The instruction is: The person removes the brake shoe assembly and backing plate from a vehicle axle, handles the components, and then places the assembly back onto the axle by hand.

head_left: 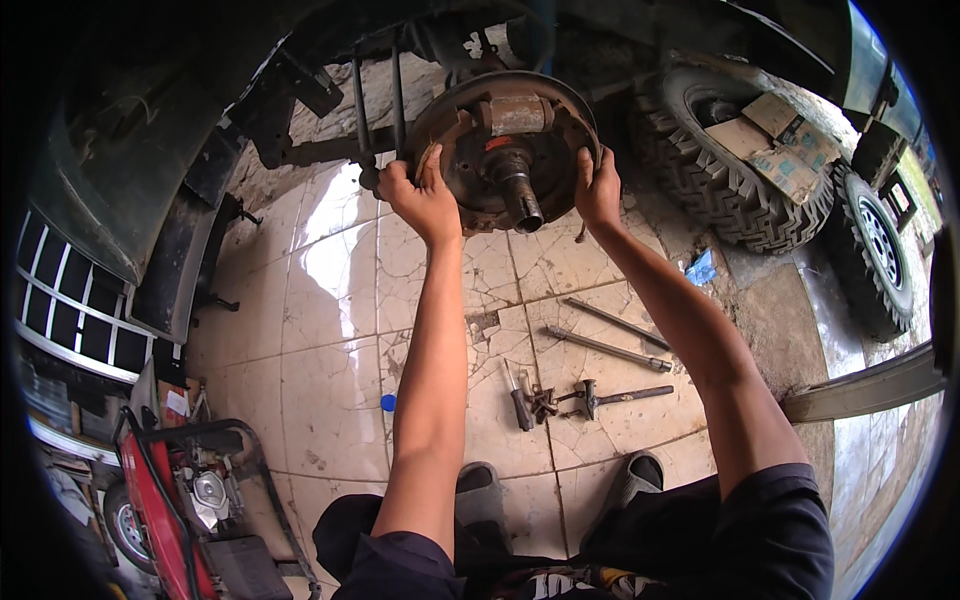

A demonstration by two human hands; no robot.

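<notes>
Ahead of me, under the vehicle, is a rusty round drum brake assembly (472,150) with a bare axle spindle (519,193) jutting from its middle. A worn metal block (517,114) sits at its top. My left hand (425,200) grips the assembly's left edge, thumb on the front and fingers curled behind. On the opposite edge my right hand (600,195) holds on the same way, its fingers partly hidden by the rim. Whether the hands clasp the backing plate or the curved shoes, I cannot tell.
On the cracked tiles lie a hammer (630,395), a screwdriver (520,402), small rusty parts (543,404) and two metal bars (610,348). A big knobby tyre (690,185) with cardboard (785,150) stands right, a smaller wheel (878,240) beyond. A red-framed machine (170,500) stands lower left.
</notes>
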